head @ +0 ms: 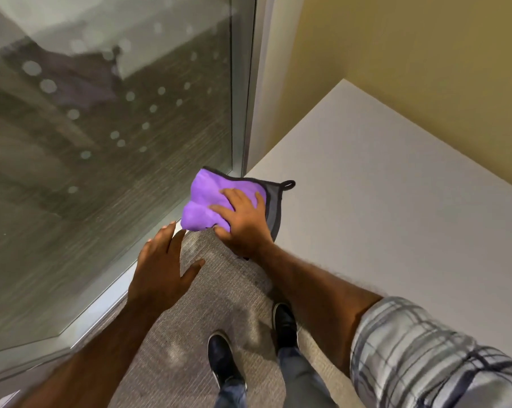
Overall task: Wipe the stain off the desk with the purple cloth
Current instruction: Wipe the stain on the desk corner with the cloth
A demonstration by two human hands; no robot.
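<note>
The purple cloth (pixel 207 201), edged in grey with a small black loop, lies bunched over the left corner of the white desk (pixel 381 201), partly hanging past the edge. My right hand (pixel 243 222) presses down on it, fingers spread over the fabric. My left hand (pixel 163 266) hovers lower left of the cloth, over the floor, fingers apart and holding nothing. No stain shows on the visible desk surface; the part under the cloth and hand is hidden.
A frosted glass wall (pixel 101 142) with a metal frame (pixel 249 98) stands left of the desk. A yellow wall (pixel 411 48) runs behind the desk. Below are grey carpet (pixel 213 295) and my two dark shoes (pixel 222 357).
</note>
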